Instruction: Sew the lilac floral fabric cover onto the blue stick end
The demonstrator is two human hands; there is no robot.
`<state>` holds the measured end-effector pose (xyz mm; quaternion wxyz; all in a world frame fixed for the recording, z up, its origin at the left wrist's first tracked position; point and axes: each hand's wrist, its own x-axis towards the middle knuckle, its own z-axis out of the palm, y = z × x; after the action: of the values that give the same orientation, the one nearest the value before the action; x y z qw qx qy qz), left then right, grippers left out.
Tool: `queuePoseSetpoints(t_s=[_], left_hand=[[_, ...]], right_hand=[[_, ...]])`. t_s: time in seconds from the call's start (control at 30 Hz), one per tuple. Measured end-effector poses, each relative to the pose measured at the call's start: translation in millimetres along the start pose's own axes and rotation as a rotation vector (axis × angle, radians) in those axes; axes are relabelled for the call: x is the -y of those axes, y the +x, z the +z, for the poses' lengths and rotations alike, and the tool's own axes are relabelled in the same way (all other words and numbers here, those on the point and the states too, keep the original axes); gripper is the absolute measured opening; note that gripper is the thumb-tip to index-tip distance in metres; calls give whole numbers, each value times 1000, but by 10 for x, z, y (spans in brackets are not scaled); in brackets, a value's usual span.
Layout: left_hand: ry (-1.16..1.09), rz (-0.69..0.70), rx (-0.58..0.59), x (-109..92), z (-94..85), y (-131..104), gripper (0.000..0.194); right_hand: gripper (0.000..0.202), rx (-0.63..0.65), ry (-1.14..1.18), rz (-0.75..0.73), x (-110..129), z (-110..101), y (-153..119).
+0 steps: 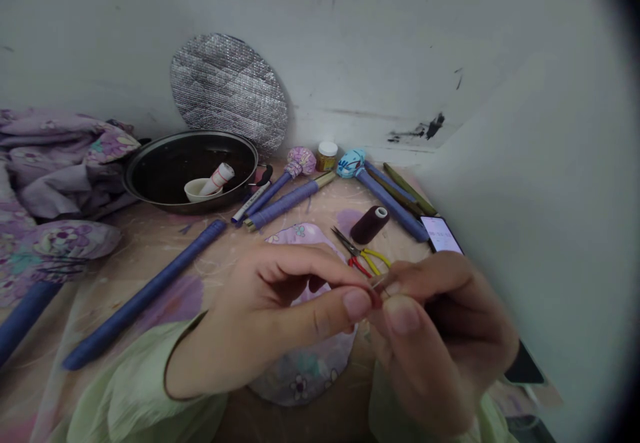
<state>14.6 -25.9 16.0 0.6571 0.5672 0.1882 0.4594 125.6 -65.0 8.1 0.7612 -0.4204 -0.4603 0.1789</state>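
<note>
My left hand [270, 309] is closed in a pinch, thumb against forefinger, on a thin pale needle-like thing [377, 284]. Touching it from the other side, my right hand [440, 329] pinches what looks like a fine thread at its fingertips; the strand is too small to follow. A round piece of lilac flowered cloth [305, 376] lies beneath the hands, partly hidden by them. Just beyond the fingertips are small scissors [356, 251] with red and yellow handles, blades apart. A dark spool of thread [369, 225] lies on its side behind them.
Blue-wrapped rods [150, 296] and cloth-headed sticks [353, 163] lie around. At the back left, a black pan [150, 186] holds a white cup [193, 191]. A silver round mat [230, 89] leans on the wall. A lit phone [440, 233] lies right; bunched flowered cloth [65, 176] lies left.
</note>
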Motion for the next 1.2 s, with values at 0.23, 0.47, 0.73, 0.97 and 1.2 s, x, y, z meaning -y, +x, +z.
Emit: queuePoseSetpoints(t_s=[0.23,0.47,0.73,0.97,1.2], left_hand=[[-30,-4,15,6,2,-3,14],[-29,-8,17,10,-3,-13,14],[-25,-14,11,13,-2,-11,14],[-4,2,-3,10,0,-15,13],[-26,6,8,6,3,-7,15]], right_hand=[[16,-1,38,6,1,-17,18],[16,3,41,35,-9,-43,-1],[15,62,22,3,-26,-85,4],[15,55,11,22,-23,-82,12],[16,53,5,16,-3,-80,11]])
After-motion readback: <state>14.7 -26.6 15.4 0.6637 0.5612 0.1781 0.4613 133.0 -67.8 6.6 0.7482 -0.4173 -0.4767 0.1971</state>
